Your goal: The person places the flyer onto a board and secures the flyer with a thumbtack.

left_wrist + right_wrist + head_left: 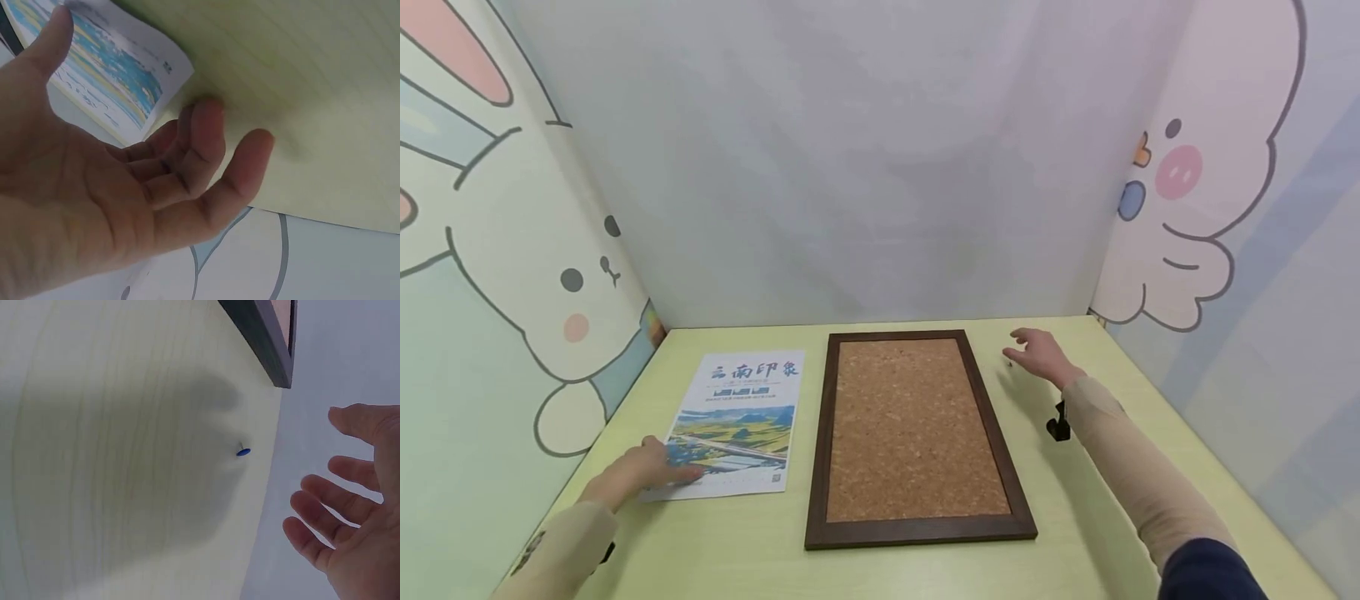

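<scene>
A printed poster (752, 387) with blue lettering and a landscape picture lies on the left of the table. At its lower left corner is my left hand (643, 468), the thumb over the picture and the other fingers loosely bent beside the paper's edge. In the left wrist view, the poster (119, 59) bends a little at that corner. My right hand (1041, 357) hovers over the table at the far right, fingers spread and holding nothing. Below it, a blue-headed thumbtack (243, 451) lies point up. Between the hands lies a cork board (917, 425) in a dark wooden frame.
The pale yellow-green table (737, 542) meets a plain grey curtain (880, 208) at the back. Printed cartoon panels stand on both sides, a rabbit (527, 275) at left and a white figure (1202, 167) at right. A small black device (1058, 423) hangs at the right wrist.
</scene>
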`<state>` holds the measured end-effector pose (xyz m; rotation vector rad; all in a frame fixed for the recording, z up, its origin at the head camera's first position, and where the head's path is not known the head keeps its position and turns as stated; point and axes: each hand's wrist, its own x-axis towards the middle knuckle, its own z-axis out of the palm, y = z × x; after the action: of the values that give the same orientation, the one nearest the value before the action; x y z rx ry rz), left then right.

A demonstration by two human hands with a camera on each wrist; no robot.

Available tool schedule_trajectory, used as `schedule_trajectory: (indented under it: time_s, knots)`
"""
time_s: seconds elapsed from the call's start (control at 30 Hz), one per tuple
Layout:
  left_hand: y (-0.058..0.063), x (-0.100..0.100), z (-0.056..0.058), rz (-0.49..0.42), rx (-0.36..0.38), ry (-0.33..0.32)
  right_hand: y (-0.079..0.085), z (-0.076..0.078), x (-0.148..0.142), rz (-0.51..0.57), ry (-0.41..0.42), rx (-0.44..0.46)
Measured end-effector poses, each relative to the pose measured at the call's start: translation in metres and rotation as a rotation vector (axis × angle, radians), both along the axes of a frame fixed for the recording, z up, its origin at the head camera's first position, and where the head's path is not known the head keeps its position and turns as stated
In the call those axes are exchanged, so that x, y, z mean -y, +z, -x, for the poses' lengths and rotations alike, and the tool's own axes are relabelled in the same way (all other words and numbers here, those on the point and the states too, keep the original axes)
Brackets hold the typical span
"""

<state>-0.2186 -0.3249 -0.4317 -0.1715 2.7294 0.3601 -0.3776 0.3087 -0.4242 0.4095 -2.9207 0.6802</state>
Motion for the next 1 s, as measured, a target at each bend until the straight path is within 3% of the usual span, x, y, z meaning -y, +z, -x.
schedule_trajectory:
  time_s: [0.27, 0.5, 0.6, 1.0]
  knots:
    - [0.0, -0.003, -0.001, -0.055, -0.06, -0.035, -0.008, 0.005, -0.012, 0.046, 0.05, 0.149]
    - [-0.006, -0.007, -0.012, -0.292, -0.111, 0.085, -0.028, 0.014, -0.018, 0.072, 0.047, 0.165]
    - [-0.01, -0.008, -0.014, -0.352, -0.142, 0.093, -0.033, 0.015, -0.016, 0.084, 0.046, 0.146]
    - [-0.009, 0.002, -0.005, -0.32, -0.322, 0.021, -0.037, 0.015, -0.015, 0.108, 0.026, 0.153]
